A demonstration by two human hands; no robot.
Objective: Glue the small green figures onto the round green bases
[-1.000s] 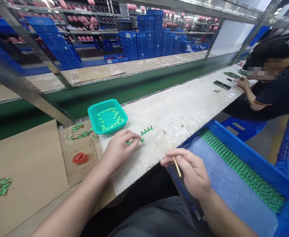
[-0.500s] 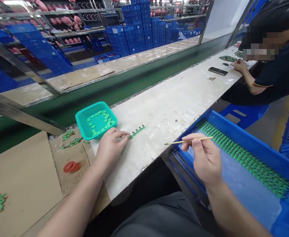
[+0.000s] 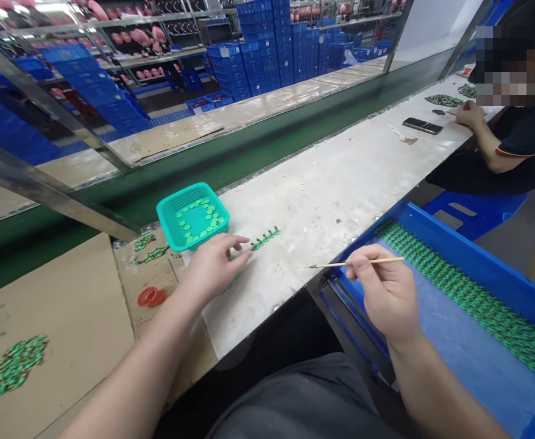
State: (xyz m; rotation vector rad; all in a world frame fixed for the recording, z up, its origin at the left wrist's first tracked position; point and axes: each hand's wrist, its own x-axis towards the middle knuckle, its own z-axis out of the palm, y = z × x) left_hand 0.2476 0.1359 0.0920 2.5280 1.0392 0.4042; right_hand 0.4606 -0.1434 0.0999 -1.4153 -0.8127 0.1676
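Note:
My right hand (image 3: 384, 292) holds a thin paintbrush (image 3: 331, 265) between thumb and fingers, its dark tip pointing left over the table edge. My left hand (image 3: 217, 262) rests low over the white tabletop, thumb and forefinger apart, with nothing visible between them. Just beyond those fingertips lies a short row of green discs (image 3: 266, 239) with small dark pieces standing on them. More green discs show partly under the left hand. Behind it stands a turquoise basket (image 3: 169, 228) with loose green discs inside.
To the right, a blue tray (image 3: 473, 244) holds dense rows of green pieces. A red cap-like dish (image 3: 151, 297) and green-and-brown piles (image 3: 18, 366) lie at left. Farther along the table are a phone (image 3: 422, 125) and a co-worker's hand (image 3: 470, 114).
My left thumb and forefinger have parted near the end of the disc row. The whole view has shifted slightly; my right hand keeps the paintbrush in much the same pose.

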